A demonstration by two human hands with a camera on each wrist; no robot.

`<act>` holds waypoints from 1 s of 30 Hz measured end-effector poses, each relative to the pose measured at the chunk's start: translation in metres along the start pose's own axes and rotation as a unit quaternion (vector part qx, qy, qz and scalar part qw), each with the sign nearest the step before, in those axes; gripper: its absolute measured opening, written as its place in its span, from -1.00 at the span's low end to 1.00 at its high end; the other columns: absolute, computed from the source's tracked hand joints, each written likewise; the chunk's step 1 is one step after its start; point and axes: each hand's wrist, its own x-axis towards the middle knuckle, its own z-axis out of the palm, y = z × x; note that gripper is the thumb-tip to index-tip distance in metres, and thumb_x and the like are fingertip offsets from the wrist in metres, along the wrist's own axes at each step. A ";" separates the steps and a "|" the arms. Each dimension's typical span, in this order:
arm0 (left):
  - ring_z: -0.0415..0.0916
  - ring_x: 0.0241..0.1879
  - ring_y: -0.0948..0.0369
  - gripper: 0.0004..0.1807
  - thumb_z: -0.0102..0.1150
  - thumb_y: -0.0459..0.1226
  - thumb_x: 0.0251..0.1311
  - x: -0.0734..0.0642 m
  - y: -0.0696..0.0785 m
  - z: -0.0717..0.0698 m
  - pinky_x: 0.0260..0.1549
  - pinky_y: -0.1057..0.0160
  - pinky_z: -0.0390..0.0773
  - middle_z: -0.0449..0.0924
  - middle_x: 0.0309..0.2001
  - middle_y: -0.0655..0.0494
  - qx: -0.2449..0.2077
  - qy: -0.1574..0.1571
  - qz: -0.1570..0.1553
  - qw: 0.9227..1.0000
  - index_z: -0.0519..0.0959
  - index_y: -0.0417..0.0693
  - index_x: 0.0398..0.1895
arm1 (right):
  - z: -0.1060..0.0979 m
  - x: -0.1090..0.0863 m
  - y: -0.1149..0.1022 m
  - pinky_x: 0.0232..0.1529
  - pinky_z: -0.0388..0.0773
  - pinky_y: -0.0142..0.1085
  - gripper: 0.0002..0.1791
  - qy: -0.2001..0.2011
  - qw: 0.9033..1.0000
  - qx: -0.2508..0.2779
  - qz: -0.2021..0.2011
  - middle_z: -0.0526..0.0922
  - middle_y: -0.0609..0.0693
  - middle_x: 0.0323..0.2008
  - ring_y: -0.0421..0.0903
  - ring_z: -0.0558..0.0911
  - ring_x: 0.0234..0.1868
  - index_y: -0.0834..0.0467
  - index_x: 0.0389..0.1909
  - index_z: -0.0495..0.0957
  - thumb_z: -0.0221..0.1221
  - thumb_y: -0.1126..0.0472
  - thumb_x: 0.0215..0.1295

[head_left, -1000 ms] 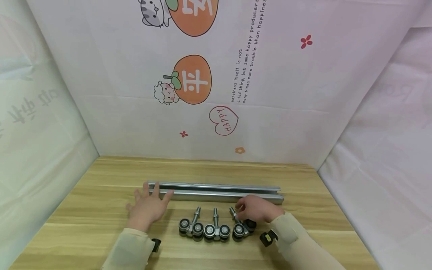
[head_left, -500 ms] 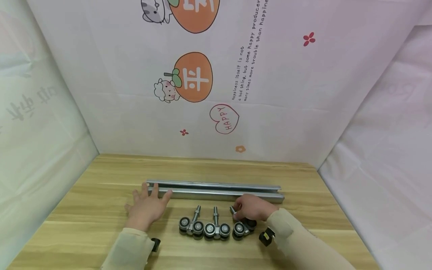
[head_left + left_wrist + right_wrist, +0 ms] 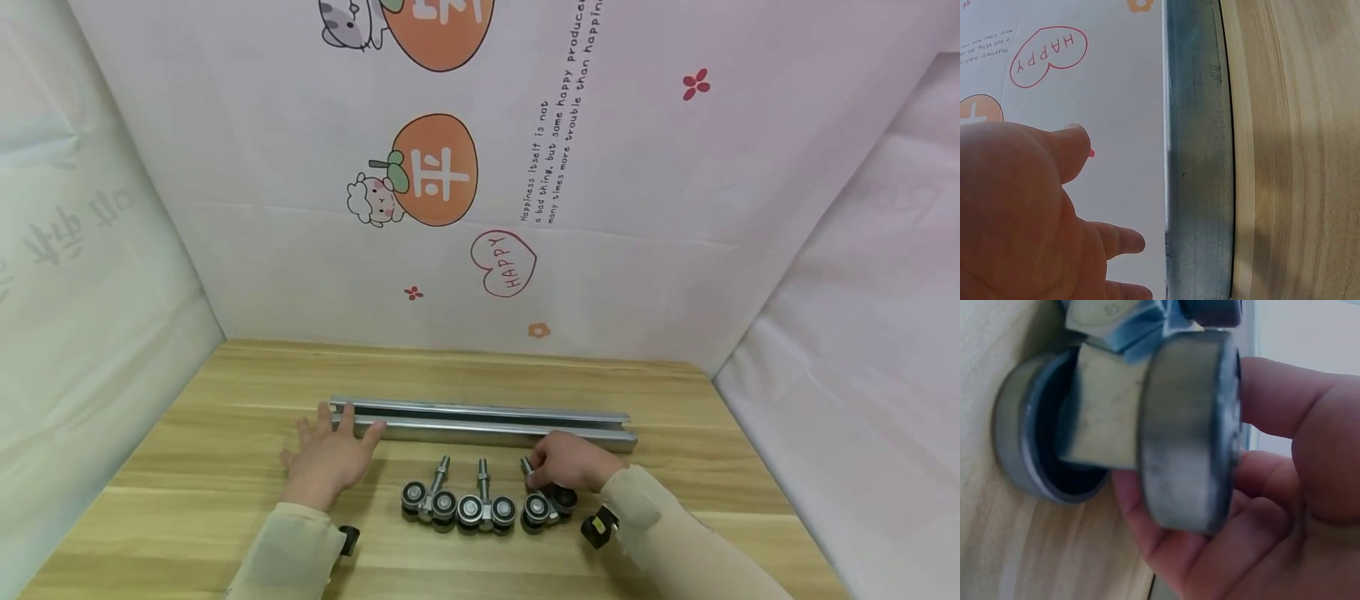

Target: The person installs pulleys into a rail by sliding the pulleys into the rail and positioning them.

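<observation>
A steel channel rail (image 3: 480, 429) lies across the wooden table, its slot visible lengthwise. At its left end, my left hand (image 3: 327, 454) has spread fingers, with fingertips over the rail. The left wrist view shows that hand's thumb and fingers extended beside the rail's side wall (image 3: 1200, 156). In front of the rail stand three trolley rollers with threaded bolts: one on the left (image 3: 429, 504), one in the middle (image 3: 486, 512), one on the right (image 3: 536, 510). My right hand (image 3: 573, 461) pinches the right roller's bolt; its wheels (image 3: 1185, 431) fill the right wrist view.
The wooden table (image 3: 480, 571) meets a printed white back sheet (image 3: 615, 292) just beyond the rail. White sheets (image 3: 847, 333) also close off the left and right sides. A small black camera mount (image 3: 597, 527) hangs by the right wrist.
My right hand's fingers have closed in around the right roller's bolt. The left hand stays spread at the rail's left end. The head view has shifted slightly.
</observation>
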 end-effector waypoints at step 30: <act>-0.55 0.41 -0.44 0.05 -0.62 0.46 0.29 -0.001 0.010 0.009 0.06 -0.62 -0.39 -0.49 0.52 -0.36 0.003 -0.016 0.021 1.000 -0.14 -0.08 0.61 | -0.005 -0.011 0.017 -0.46 0.42 -0.22 -0.80 0.062 0.994 0.077 0.050 0.57 -0.03 -0.52 -0.10 0.50 -0.48 0.16 -0.47 0.55 0.40 0.23 0.15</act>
